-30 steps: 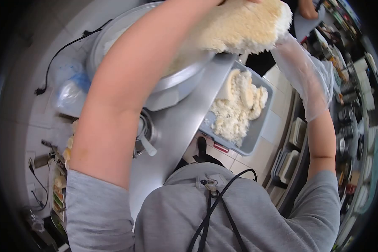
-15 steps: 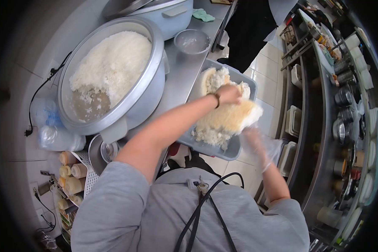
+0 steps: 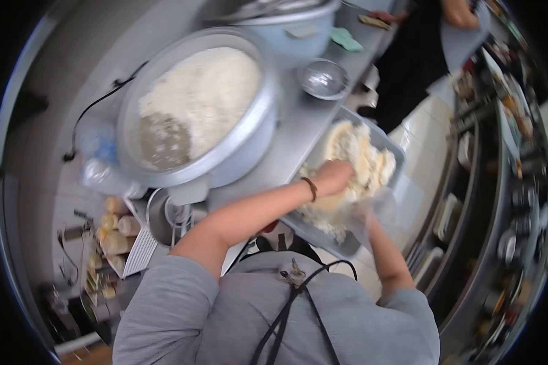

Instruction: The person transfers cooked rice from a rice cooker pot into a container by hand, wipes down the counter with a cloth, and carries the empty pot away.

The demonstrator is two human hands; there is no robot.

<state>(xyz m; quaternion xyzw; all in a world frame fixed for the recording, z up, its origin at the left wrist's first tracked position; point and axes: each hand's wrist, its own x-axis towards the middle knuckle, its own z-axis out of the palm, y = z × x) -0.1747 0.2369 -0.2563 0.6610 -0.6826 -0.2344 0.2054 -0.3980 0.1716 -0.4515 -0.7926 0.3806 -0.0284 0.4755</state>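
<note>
My left hand (image 3: 335, 176), with a brown band at the wrist, is over the grey bin (image 3: 397, 145), at the slab of rice in it; its fingers are partly hidden and blurred. A clear plastic glove covers my right hand (image 3: 362, 216), which is at the bin's near right side, smeared by motion. Clumps of white and yellowish rice (image 3: 374, 161) fill much of the bin. Left of the bin, a large silver pot (image 3: 243, 146) on the steel counter holds white rice (image 3: 210, 82), with a bare patch of its bottom showing.
A metal bowl (image 3: 324, 79) and a green cloth (image 3: 346, 40) lie on the counter (image 3: 292, 131). Another pot (image 3: 292, 36) stands behind. A person in a dark apron (image 3: 411, 61) is beyond the bin. Bottles (image 3: 117, 234) are at lower left, and shelves (image 3: 469, 207) at right.
Both hands came down from above the pot to the bin with the large rice slab, which now lies low among the clumps. The view has shifted slightly.
</note>
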